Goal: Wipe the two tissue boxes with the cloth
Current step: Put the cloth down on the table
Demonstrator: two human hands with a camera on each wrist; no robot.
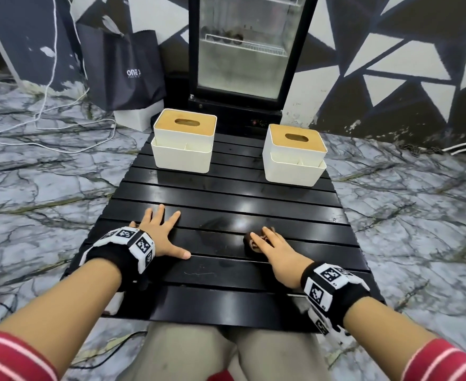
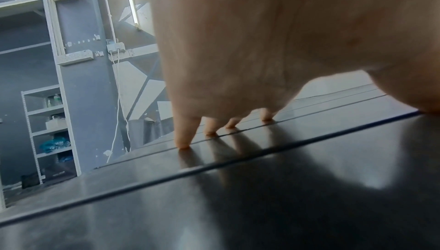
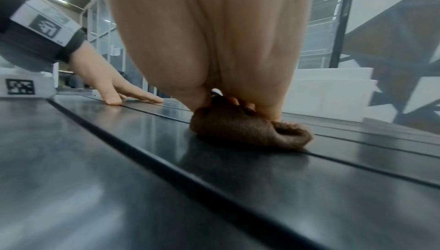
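Note:
Two white tissue boxes with wooden lids stand at the far end of the black slatted table [image 1: 226,199]: the left box [image 1: 183,140] and the right box [image 1: 294,154]. A small brown cloth [image 1: 249,243] [image 3: 250,130] lies bunched on the near right part of the table. My right hand [image 1: 270,243] [image 3: 214,47] grips it from above with fingers curled round it. My left hand [image 1: 160,235] [image 2: 238,56] lies flat on the table at the near left, fingers spread, holding nothing. It also shows in the right wrist view, left hand [image 3: 114,88].
A glass-door fridge [image 1: 245,50] stands just behind the table. A black paper bag [image 1: 124,70] leans at the back left, with white cables [image 1: 47,105] across the marble floor. My knees [image 1: 226,353] are under the table's near edge.

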